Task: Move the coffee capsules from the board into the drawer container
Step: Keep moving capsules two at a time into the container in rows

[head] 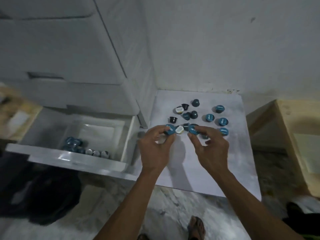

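Head view: white board [199, 161] lies on the floor, just right of the open drawer [97, 149]. Teal capsules [209, 117] and black ones are scattered over the board's far half; their lids carry pale lettering, too blurred to read. Left hand [155, 149] is partly closed, fingertips pinching a teal capsule [170, 129] at the board's left side. Right hand [210, 148] is likewise partly closed, pinching another teal capsule [193, 130]. A cream-lidded capsule [179, 129] sits between them. More capsules [74, 144] lie inside the drawer, along its front wall.
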